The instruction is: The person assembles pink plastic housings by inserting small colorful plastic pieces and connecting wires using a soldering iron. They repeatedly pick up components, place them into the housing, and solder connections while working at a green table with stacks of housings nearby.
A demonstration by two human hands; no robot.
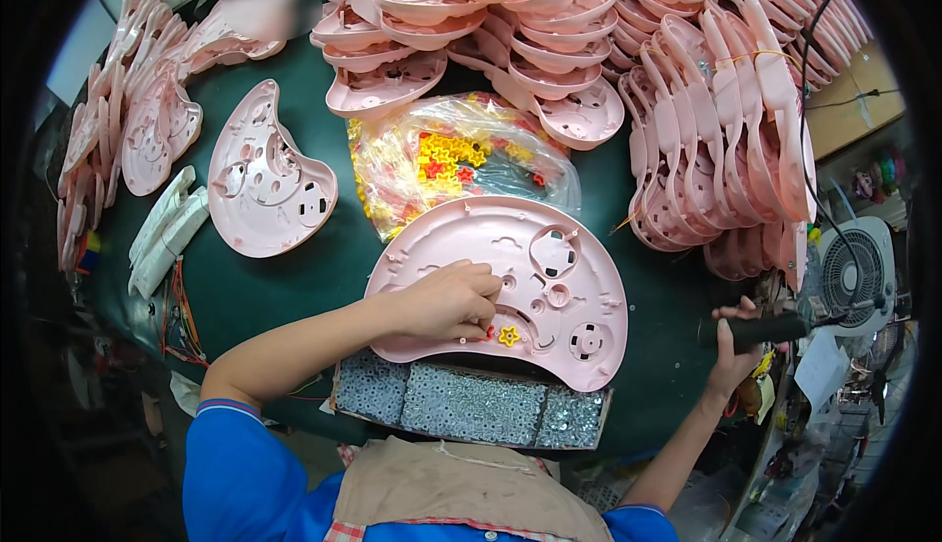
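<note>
A pink curved plastic shell [461, 233] lies in front of me, its inner side with posts and round openings facing up. My left hand [446, 302] is over it, fingers closed in a pinch, with a small red plastic piece [490, 332] showing at the fingertips. Beside that piece, a yellow star-shaped plastic piece [508, 336] sits on the shell. Off to the right, my right hand [734, 351] is wrapped around a dark, cylindrical electric screwdriver [760, 330], held apart from the shell.
An open box of small metal screws [471, 403] stands at the near edge. Beyond the shell lies a clear bag [378, 164] of yellow and red star pieces. Another shell [257, 164] rests left; stacked pink shells [564, 51] fill the back and right. A fan [856, 272] stands far right.
</note>
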